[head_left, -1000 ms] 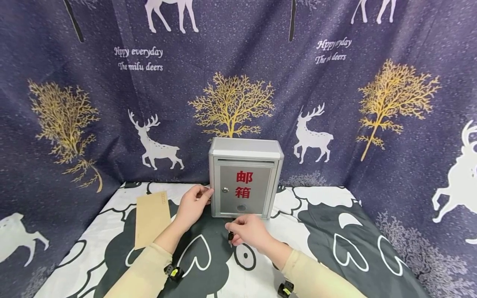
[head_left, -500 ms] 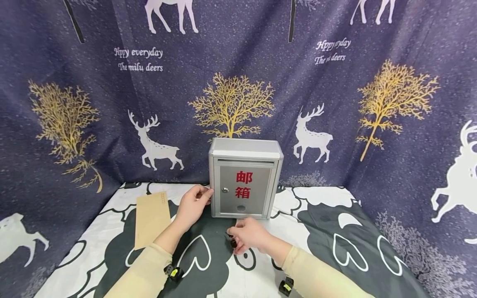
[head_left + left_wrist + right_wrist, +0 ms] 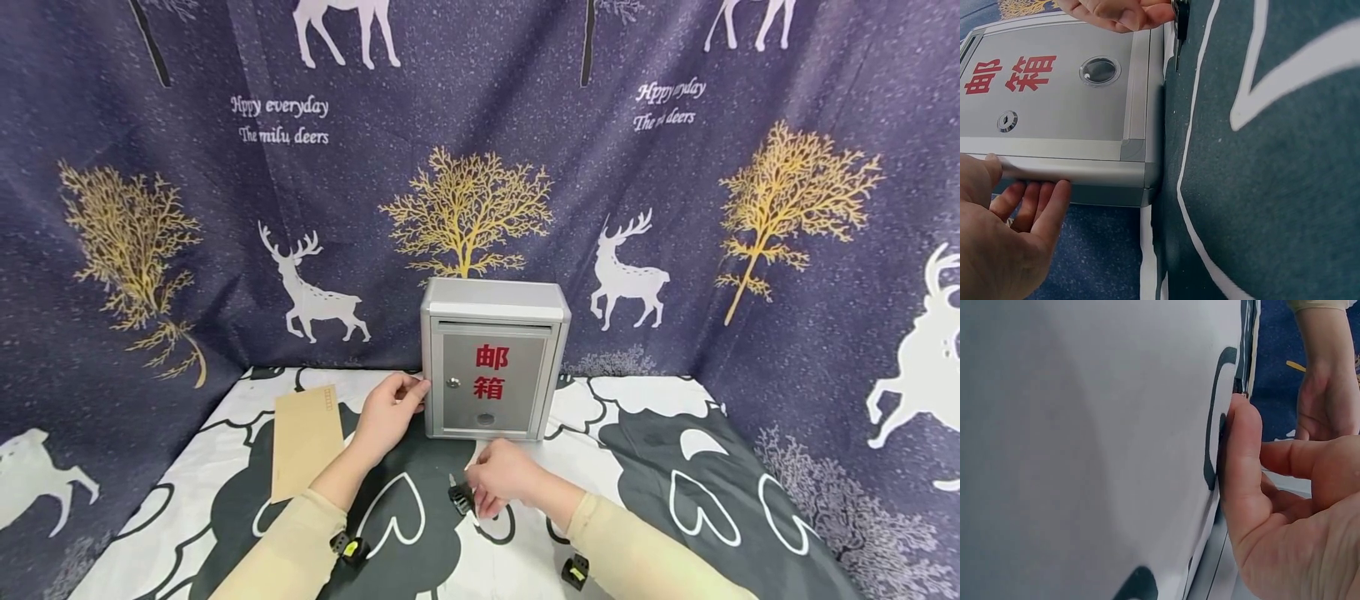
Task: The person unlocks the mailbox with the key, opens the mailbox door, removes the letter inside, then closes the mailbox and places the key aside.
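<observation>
A silver metal mailbox (image 3: 492,358) with red characters, a slot and a round lock (image 3: 453,382) stands upright at the back. My left hand (image 3: 390,414) grips its left side edge; in the left wrist view the thumb lies on the front frame and the fingers bend against the side. A bunch of keys (image 3: 459,498) with black parts lies on the cloth before the mailbox. Just right of it is my right hand (image 3: 506,475), low over the cloth, its fingers loosely bent and fingertips right beside the keys. In the right wrist view the keys are mostly hidden beyond a fingertip.
A brown paper envelope (image 3: 303,442) lies flat on the left of the table. The black-and-white patterned cloth (image 3: 645,500) covers the table. A dark blue curtain (image 3: 480,108) with deer and trees hangs right behind the mailbox.
The keys, earlier at the right hand's fingers, have come down onto the cloth. My right hand has shifted slightly right, away from them. The left hand and mailbox have stayed still.
</observation>
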Action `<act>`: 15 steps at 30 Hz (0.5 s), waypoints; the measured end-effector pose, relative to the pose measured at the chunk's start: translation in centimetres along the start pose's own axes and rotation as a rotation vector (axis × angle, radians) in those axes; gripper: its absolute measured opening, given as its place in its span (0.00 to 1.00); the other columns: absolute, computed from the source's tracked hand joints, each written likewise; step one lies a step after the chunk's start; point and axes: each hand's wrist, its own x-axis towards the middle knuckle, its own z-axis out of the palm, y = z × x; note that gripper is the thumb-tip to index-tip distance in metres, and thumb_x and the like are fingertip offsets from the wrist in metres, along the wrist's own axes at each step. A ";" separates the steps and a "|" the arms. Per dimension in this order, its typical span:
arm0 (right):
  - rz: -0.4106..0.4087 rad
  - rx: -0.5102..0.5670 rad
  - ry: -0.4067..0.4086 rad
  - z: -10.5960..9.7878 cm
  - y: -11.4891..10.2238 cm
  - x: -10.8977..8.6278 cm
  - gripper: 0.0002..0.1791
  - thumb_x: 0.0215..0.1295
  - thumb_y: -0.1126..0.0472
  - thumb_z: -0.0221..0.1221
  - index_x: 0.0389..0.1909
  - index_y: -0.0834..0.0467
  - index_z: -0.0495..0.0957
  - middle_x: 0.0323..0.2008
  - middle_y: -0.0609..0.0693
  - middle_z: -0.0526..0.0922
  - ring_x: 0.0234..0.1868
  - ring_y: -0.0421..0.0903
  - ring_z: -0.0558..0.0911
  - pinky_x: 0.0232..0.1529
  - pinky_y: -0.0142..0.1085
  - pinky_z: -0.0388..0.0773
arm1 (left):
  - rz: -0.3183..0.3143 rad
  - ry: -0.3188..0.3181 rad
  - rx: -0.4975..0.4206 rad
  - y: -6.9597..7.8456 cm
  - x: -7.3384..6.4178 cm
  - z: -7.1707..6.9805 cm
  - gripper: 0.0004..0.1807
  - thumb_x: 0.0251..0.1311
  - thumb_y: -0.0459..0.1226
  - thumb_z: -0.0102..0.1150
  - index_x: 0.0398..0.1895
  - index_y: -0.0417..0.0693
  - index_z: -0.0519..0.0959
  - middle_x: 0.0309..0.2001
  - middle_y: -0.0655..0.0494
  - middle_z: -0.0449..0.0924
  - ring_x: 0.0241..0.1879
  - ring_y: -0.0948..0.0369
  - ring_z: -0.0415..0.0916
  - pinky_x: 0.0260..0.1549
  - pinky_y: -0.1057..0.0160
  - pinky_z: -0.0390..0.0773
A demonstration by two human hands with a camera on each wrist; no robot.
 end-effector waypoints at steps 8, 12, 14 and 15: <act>0.000 0.025 0.014 -1.4 0.6 -0.3 0.10 0.70 0.64 0.61 0.33 0.67 0.83 0.21 0.58 0.86 0.19 0.49 0.88 0.24 0.42 0.89 | 0.011 -0.002 -0.001 -0.1 0.1 0.0 0.13 0.81 0.40 0.67 0.45 0.37 0.86 0.45 0.45 0.87 0.45 0.44 0.89 0.48 0.50 0.91; -0.008 0.033 0.037 -2.5 1.3 -0.3 0.11 0.72 0.61 0.63 0.36 0.67 0.83 0.21 0.56 0.86 0.20 0.48 0.88 0.26 0.42 0.90 | 0.001 -0.013 -0.003 -0.2 0.0 -0.1 0.14 0.81 0.41 0.67 0.45 0.36 0.86 0.45 0.44 0.87 0.45 0.46 0.90 0.47 0.52 0.92; -0.008 0.030 0.050 -3.2 1.5 -0.4 0.11 0.73 0.60 0.64 0.37 0.67 0.84 0.22 0.56 0.86 0.21 0.49 0.88 0.26 0.42 0.90 | -0.006 -0.025 0.003 -0.2 -0.1 -0.2 0.14 0.81 0.41 0.67 0.46 0.36 0.86 0.45 0.44 0.87 0.45 0.48 0.89 0.47 0.52 0.92; -0.007 0.028 0.056 -3.6 1.7 -0.5 0.12 0.74 0.60 0.65 0.37 0.67 0.84 0.22 0.55 0.86 0.21 0.48 0.88 0.26 0.42 0.90 | -0.010 -0.030 0.011 -0.1 -0.1 -0.2 0.14 0.82 0.41 0.66 0.47 0.37 0.86 0.45 0.44 0.87 0.44 0.49 0.89 0.47 0.52 0.92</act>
